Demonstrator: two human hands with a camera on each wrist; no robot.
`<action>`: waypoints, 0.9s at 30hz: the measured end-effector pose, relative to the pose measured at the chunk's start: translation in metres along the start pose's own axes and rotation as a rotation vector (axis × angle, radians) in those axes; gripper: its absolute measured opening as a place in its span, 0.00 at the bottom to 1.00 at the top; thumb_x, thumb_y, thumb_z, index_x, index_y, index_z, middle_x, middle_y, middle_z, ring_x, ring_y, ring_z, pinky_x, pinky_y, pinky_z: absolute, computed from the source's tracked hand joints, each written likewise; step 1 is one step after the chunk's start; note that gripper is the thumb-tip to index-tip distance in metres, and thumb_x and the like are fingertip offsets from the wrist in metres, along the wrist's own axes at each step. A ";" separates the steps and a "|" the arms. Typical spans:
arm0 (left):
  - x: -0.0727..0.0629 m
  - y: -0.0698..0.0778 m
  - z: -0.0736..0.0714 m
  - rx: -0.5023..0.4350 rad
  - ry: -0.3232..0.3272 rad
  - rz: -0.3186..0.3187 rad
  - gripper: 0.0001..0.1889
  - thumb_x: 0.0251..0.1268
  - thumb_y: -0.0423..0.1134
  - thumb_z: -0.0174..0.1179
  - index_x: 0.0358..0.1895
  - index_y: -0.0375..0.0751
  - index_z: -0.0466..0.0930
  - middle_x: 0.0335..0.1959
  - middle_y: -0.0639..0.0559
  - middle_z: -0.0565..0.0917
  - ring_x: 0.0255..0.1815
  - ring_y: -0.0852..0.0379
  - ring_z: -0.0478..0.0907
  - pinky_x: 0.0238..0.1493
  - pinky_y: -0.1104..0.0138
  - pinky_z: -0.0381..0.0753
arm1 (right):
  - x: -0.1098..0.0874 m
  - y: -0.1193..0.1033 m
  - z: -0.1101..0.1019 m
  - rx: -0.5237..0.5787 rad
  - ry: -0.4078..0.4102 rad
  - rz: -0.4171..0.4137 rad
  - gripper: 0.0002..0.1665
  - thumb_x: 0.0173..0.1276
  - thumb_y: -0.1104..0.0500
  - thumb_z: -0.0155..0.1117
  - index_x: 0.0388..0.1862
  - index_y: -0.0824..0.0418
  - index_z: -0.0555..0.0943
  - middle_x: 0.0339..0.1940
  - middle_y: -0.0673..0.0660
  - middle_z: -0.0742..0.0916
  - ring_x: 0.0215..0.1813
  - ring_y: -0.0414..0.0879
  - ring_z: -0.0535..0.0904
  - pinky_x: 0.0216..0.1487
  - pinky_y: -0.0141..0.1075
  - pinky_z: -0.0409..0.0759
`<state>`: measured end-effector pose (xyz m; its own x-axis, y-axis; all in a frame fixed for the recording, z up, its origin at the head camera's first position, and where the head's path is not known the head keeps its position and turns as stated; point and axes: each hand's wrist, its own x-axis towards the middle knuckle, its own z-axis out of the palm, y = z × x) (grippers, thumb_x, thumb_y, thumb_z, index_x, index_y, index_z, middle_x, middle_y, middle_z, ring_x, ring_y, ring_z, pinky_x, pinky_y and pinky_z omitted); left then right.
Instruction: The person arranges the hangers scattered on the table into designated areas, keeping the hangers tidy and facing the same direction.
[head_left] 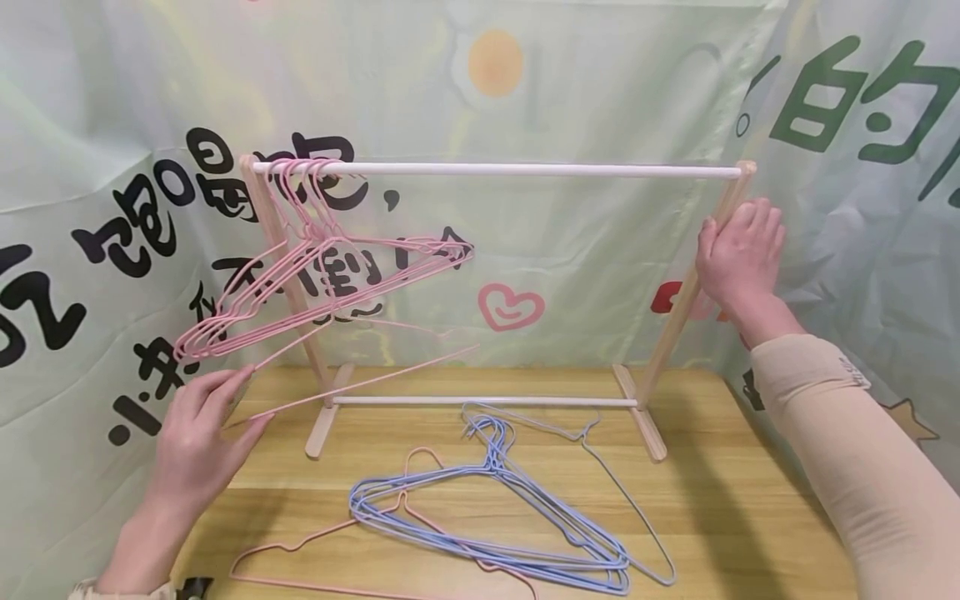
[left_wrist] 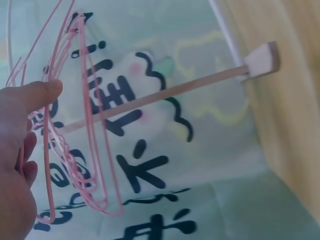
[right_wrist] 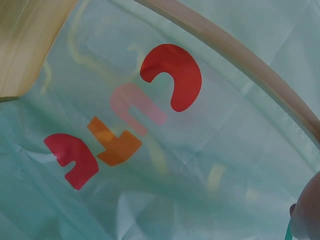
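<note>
On my feed the left hand, lower left of the frame, pinches one end of a pink hanger, which sits just below the row of pink hangers at upper left; where its hook ends I can't make out. I'd judge it light, stiff but springy, perhaps slick, best held at a shoulder corner. The right hand, upper right, grips the right post.

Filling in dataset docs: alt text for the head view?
A person's left hand holds a pink hanger near hung pink hangers on a rack; the right hand grips the rack's right post. Blue hangers and another pink hanger lie on the wooden table.
</note>
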<state>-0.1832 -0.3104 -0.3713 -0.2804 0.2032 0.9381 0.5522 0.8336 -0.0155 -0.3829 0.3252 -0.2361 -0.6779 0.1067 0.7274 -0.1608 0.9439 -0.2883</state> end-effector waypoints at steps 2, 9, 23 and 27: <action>0.010 0.000 0.002 0.010 0.030 0.008 0.36 0.76 0.61 0.56 0.56 0.24 0.82 0.45 0.27 0.82 0.44 0.28 0.76 0.70 0.76 0.59 | 0.000 -0.001 -0.001 0.005 0.002 -0.002 0.25 0.80 0.49 0.39 0.46 0.75 0.63 0.50 0.74 0.67 0.54 0.71 0.61 0.55 0.60 0.58; 0.043 -0.003 0.005 0.033 0.060 -0.015 0.31 0.72 0.55 0.62 0.59 0.27 0.82 0.50 0.26 0.81 0.49 0.25 0.77 0.67 0.62 0.69 | 0.000 0.000 -0.001 0.008 -0.002 0.004 0.25 0.80 0.49 0.39 0.47 0.75 0.63 0.51 0.74 0.67 0.55 0.70 0.61 0.56 0.60 0.59; 0.088 -0.009 0.003 0.095 -0.106 -0.130 0.42 0.46 0.25 0.79 0.71 0.32 0.74 0.57 0.27 0.76 0.53 0.28 0.71 0.52 0.42 0.69 | -0.002 0.002 0.003 0.001 -0.009 0.006 0.25 0.80 0.49 0.38 0.47 0.74 0.63 0.50 0.74 0.67 0.54 0.70 0.61 0.55 0.60 0.59; 0.094 -0.013 0.007 0.089 -0.116 -0.137 0.42 0.47 0.25 0.79 0.71 0.31 0.73 0.58 0.28 0.76 0.53 0.28 0.71 0.53 0.41 0.68 | -0.001 0.002 0.002 0.006 -0.005 0.006 0.25 0.80 0.49 0.38 0.47 0.74 0.63 0.51 0.74 0.67 0.54 0.70 0.61 0.55 0.60 0.59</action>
<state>-0.2225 -0.2980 -0.2852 -0.4398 0.1381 0.8874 0.4325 0.8986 0.0745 -0.3839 0.3261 -0.2392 -0.6825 0.1107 0.7225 -0.1608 0.9415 -0.2962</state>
